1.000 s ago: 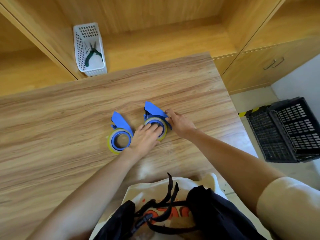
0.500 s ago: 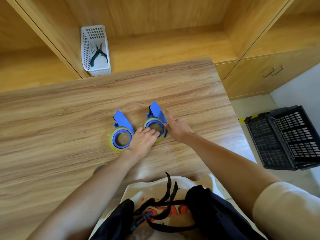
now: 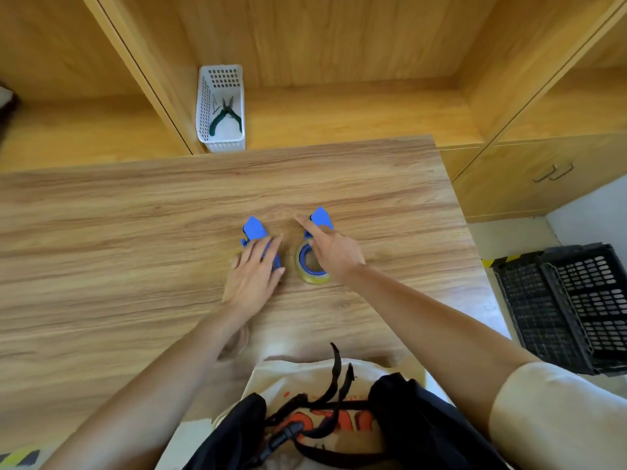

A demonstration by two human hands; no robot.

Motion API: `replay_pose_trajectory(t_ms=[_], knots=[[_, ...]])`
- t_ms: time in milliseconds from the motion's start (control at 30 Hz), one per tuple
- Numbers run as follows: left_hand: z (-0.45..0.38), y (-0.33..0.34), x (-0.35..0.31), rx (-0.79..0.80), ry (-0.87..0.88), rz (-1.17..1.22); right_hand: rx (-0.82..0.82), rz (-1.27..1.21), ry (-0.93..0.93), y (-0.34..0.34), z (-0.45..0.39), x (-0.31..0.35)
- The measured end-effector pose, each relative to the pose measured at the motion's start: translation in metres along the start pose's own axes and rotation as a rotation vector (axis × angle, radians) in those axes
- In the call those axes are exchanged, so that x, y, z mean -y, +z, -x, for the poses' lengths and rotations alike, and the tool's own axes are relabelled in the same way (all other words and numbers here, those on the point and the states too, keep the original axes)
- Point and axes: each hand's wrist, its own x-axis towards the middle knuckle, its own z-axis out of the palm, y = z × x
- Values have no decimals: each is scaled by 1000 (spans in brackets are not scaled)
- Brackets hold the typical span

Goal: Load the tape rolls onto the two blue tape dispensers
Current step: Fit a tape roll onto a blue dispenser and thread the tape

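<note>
Two blue tape dispensers lie side by side on the wooden table [image 3: 101,266], each with a yellowish clear tape roll around its hub. My left hand [image 3: 252,278] lies flat over the left dispenser [image 3: 254,229], hiding its roll; only the blue blade end shows. My right hand [image 3: 330,249] hovers over the right dispenser [image 3: 320,217] with the index finger stretched out, fingers spread, gripping nothing. The right tape roll [image 3: 310,266] shows beside that hand.
A white slotted basket [image 3: 221,108] with dark pliers stands on the shelf behind the table. Black plastic crates [image 3: 570,307] sit on the floor at the right. A cabinet with handles is at the far right. My bag straps hang at the table's near edge.
My left hand moved from the right dispenser onto the left one. My right hand lifted off the right dispenser's side and now points over it.
</note>
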Motion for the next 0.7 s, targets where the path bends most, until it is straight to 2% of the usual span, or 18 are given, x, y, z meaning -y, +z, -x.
replay_pose_trajectory(t_ms=[100,200,333,467,700], knots=[[13,-4,27,90,-255,33,79,22,-117,15,-6,26],[22,-6,42,139,-429,111,161,61,-154,33,-14,45],[22,-5,54,278,-622,216,157,166,-168,45,-21,57],[17,0,57,338,-626,293,114,342,-152,47,-32,63],[10,7,60,332,-610,382,254,347,-34,45,-54,77]])
